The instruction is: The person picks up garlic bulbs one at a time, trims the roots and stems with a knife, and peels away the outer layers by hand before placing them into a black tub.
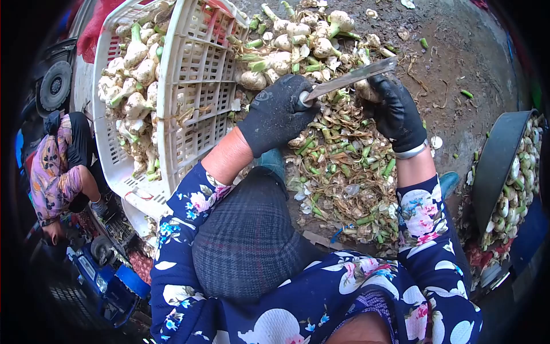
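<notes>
My left hand [279,113], in a black glove, is closed round the pale handle of a knife [350,79]. The blade, smeared with dirt, points up and to the right, across to my other hand. My right hand [398,112], gloved as well, grips a garlic bulb [367,90] just under the blade's far end; the fingers partly cover the bulb. Beyond my hands lies a heap of garlic bulbs [281,60] with green stem stubs. Below them, between my legs, spreads a thick pile of cut stems and dry skins [344,172].
A white plastic crate [197,86] of garlic bulbs [134,74] stands at my left. On the right a dark tub [497,163] tilts beside more garlic [518,189]. Another person [60,166] bends over at the far left, near a blue vehicle [94,275]. The ground [458,57] is dirty.
</notes>
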Available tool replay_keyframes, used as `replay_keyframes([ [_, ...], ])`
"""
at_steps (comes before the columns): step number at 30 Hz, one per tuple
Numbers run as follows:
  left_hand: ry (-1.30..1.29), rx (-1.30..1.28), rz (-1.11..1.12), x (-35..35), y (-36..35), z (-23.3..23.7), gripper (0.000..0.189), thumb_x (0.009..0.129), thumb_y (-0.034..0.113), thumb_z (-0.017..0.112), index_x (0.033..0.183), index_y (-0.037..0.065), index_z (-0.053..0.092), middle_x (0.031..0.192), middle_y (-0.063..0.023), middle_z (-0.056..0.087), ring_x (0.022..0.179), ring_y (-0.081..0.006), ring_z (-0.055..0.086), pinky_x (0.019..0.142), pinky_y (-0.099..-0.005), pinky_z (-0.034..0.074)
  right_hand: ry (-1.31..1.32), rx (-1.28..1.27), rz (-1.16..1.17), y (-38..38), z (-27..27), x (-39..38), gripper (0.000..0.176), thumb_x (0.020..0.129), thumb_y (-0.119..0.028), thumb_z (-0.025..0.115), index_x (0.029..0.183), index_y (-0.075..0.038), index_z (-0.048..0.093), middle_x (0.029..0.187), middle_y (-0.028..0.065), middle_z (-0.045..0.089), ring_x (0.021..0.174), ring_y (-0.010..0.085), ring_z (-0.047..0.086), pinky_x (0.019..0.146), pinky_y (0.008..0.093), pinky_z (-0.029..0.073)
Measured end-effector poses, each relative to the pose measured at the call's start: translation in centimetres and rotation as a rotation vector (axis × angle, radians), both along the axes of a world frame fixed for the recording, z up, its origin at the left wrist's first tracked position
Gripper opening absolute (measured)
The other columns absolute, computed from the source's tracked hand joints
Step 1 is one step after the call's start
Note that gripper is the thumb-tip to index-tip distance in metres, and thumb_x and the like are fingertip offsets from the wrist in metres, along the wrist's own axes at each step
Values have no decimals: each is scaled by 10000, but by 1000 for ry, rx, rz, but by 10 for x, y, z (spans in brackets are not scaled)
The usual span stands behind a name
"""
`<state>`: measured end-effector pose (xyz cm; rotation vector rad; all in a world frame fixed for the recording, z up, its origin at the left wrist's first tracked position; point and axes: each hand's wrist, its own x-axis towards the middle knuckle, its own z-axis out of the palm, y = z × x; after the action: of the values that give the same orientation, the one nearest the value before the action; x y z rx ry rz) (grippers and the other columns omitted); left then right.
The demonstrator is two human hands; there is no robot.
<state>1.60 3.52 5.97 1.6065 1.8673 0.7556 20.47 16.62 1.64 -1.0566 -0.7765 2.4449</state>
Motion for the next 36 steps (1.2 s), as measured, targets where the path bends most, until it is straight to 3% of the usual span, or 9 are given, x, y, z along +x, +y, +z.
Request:
replay_keyframes([
  [7, -214, -202, 132, -2, -16, -14, 233, 720, 204, 685, 789, 41, 533, 703, -110, 518, 647, -234, 517, 618, -336, 421, 124, 23, 172, -5, -3, 3, 452, 745, -189, 679, 1111, 0, 493, 861, 105, 623, 830, 149, 610, 696, 267, 504],
  [8, -203, -211, 109, -1, -18, -13, 236, 721, 207, 683, 788, 39, 532, 704, -106, 514, 650, -230, 513, 619, -337, 420, -232, 252, 289, -7, 5, 6, 477, 727, -215, 697, 1096, 10, 496, 843, 65, 624, 801, 121, 607, 677, 236, 487],
  [24, 265, 91, -202, 34, -47, 6, 306, 683, 115, 638, 951, 52, 502, 895, -151, 527, 839, -336, 533, 688, -397, 458, -172, 612, 191, -68, 26, 40, 391, 763, -50, 641, 1119, -44, 480, 873, 30, 593, 737, 106, 558, 621, 254, 472],
  [27, 276, 105, -214, 38, -47, 12, 309, 673, 111, 638, 947, 57, 506, 889, -147, 527, 832, -331, 538, 684, -396, 461, 120, 194, -15, -74, 8, 44, 445, 761, -46, 645, 1160, -45, 447, 885, 31, 595, 760, 119, 569, 648, 271, 483],
  [28, 270, 107, -214, 38, -45, 11, 310, 668, 105, 636, 946, 60, 508, 885, -143, 527, 829, -327, 541, 683, -397, 463, -17, 630, 136, -72, 3, 45, 493, 813, -266, 618, 1215, -90, 394, 1024, 31, 550, 818, 115, 560, 663, 257, 484],
  [31, 295, 55, -197, 36, -42, 7, 300, 667, 97, 625, 943, 62, 513, 868, -144, 526, 822, -326, 543, 671, -396, 464, -166, 1101, 184, -75, 14, 40, 506, 789, -238, 648, 1202, -71, 408, 999, 34, 564, 825, 133, 570, 670, 253, 485],
  [32, 302, 21, -157, 30, -42, -4, 287, 673, 100, 614, 939, 61, 514, 860, -147, 525, 819, -327, 541, 675, -398, 462, -390, 1023, 450, -73, 39, 44, 585, 700, -258, 730, 1170, -56, 444, 993, 43, 572, 855, 136, 568, 702, 254, 482],
  [33, 308, -15, -121, 19, -43, -20, 273, 680, 103, 602, 936, 61, 516, 852, -150, 524, 816, -329, 539, 679, -401, 459, -155, 531, 133, -81, 58, 36, 645, 571, -161, 792, 1124, -3, 501, 1011, 65, 593, 890, 136, 569, 762, 265, 456],
  [36, 415, -227, 6, -13, -57, -57, 191, 746, 138, 564, 903, 49, 505, 841, -152, 520, 799, -345, 524, 702, -418, 434, -47, 489, 86, -87, 69, 36, 682, 505, -176, 799, 1106, -31, 513, 972, 34, 580, 859, 128, 552, 786, 276, 444],
])
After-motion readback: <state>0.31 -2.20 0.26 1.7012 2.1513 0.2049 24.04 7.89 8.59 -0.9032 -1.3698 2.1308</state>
